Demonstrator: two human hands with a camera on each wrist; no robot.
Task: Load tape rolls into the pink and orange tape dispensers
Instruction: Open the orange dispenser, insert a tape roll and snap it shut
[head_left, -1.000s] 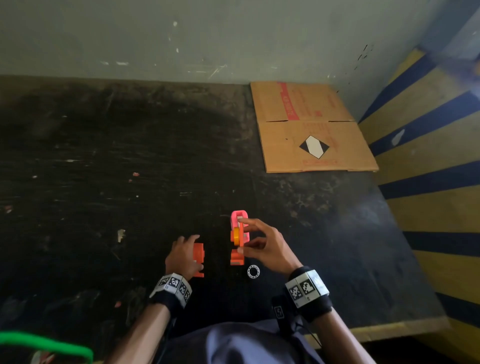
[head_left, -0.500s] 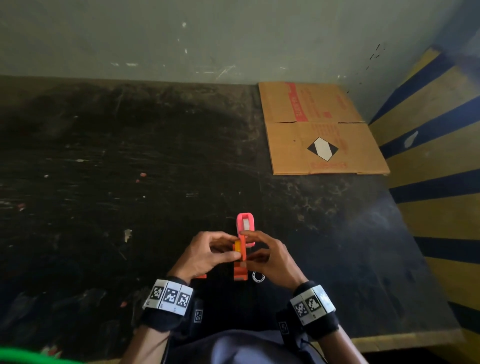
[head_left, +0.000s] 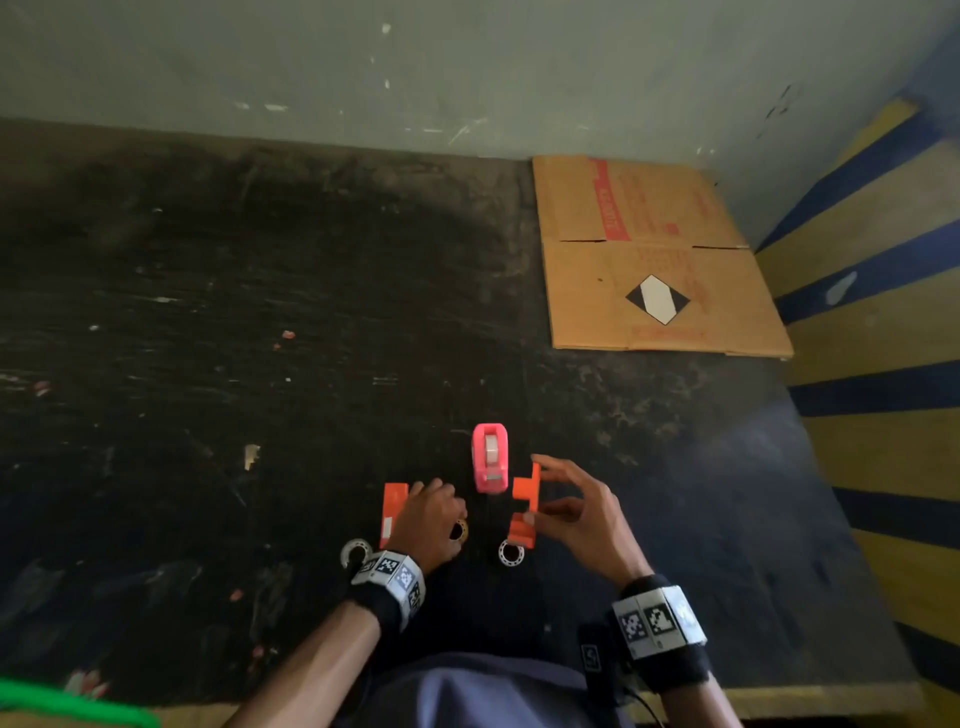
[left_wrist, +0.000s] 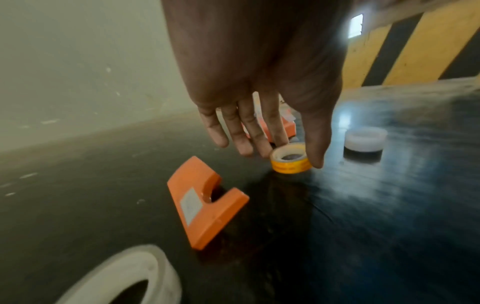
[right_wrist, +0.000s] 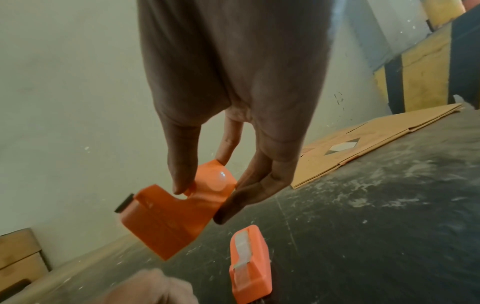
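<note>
The right hand (head_left: 582, 514) pinches the orange dispenser shell (right_wrist: 168, 216) above the black table (head_left: 260, 312); the left hand (head_left: 428, 519) pinches a yellow tape roll (left_wrist: 290, 162) lying there. The pink dispenser (head_left: 490, 465), with white tape inside, stands between them.

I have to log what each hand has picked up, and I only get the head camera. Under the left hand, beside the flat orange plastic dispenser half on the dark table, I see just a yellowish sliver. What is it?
Observer: A small yellow tape roll. In the left wrist view, the left hand pinches it between thumb and forefinger.
Operator: And on the other side? I see only an orange edge.
Observer: The right hand holds a second orange plastic dispenser half by thumb and fingertips. No roll sits on the face shown.
Operator: Does it have a cutter?
Observer: A black strip sticks out at the end away from the fingers.
</note>
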